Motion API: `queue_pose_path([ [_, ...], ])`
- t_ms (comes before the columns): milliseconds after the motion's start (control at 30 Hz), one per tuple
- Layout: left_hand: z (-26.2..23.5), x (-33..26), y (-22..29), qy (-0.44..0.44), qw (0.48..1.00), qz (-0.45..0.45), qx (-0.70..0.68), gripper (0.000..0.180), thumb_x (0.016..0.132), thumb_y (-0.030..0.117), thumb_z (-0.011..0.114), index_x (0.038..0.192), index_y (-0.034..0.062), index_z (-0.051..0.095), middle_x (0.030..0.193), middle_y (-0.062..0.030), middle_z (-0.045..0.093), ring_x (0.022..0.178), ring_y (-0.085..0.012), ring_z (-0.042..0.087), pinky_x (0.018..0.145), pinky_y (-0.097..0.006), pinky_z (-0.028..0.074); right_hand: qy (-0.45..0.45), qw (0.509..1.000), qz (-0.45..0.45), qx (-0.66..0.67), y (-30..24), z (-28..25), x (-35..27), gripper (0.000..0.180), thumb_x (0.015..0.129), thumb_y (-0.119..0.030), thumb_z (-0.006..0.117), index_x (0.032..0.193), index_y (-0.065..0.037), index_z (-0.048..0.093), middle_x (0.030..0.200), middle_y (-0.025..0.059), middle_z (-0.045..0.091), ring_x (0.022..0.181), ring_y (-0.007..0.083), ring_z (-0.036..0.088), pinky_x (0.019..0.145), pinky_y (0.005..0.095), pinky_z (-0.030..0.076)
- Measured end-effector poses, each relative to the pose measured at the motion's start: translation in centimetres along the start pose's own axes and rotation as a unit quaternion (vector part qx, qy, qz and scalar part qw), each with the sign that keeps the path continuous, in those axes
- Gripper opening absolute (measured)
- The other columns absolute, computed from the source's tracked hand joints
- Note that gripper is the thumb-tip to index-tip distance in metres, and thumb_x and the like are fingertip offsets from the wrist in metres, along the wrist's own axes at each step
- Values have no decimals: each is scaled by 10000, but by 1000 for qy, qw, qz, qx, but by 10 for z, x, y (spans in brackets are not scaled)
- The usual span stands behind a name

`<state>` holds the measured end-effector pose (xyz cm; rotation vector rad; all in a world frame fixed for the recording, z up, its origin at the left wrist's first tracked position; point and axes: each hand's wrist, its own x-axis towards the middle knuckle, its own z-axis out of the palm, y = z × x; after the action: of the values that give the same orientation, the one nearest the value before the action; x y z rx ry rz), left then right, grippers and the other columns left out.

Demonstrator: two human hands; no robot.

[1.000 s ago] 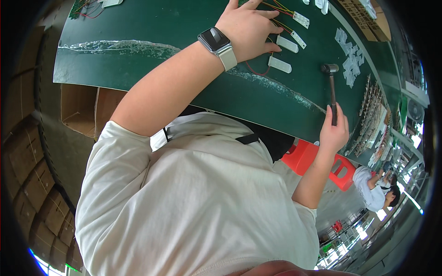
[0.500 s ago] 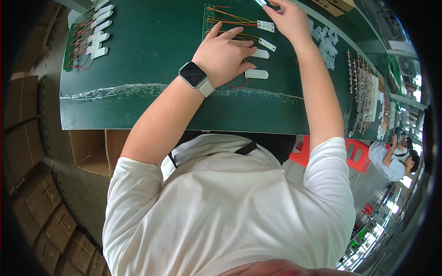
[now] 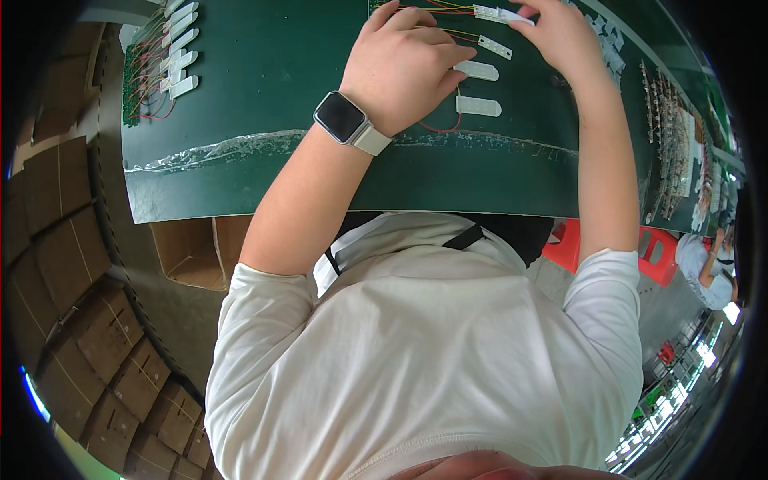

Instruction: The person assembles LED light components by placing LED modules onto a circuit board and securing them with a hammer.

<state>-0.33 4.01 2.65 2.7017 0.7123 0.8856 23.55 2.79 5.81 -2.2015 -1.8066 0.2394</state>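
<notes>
In the right hand (image 3: 564, 38), at upper right, a slim white plastic piece (image 3: 518, 19) is pinched at the end of a white rectangular board (image 3: 485, 12). The left hand (image 3: 406, 70), upper centre, is half spread; any grip cannot be told. White rounded plastic cases (image 3: 480, 106) are laid on the green counter (image 3: 272, 72).

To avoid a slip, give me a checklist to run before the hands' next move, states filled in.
1. White piece held in the right hand: ok.
2. Held piece fully seated on the upper strip: cannot tell.
3. Lower strip's wires in full view: not ok, left hand hides part.
4. Left hand gripping anything: cannot tell.
5. Left-hand row of white pieces apart from both hands: ok.
</notes>
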Motion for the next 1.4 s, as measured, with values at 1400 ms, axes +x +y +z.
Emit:
queue_pose_path([
  [1400, 32, 60, -4, -98, 968, -232, -16, 191, 811, 223, 832, 850, 38, 805, 788, -175, 741, 731, -344, 707, 716, -419, 569, 30, 973, -138, 181, 43, 25, -38, 413, 787, -79, 818, 1190, -52, 732, 1041, 142, 713, 929, 333, 686, 858, 406, 556],
])
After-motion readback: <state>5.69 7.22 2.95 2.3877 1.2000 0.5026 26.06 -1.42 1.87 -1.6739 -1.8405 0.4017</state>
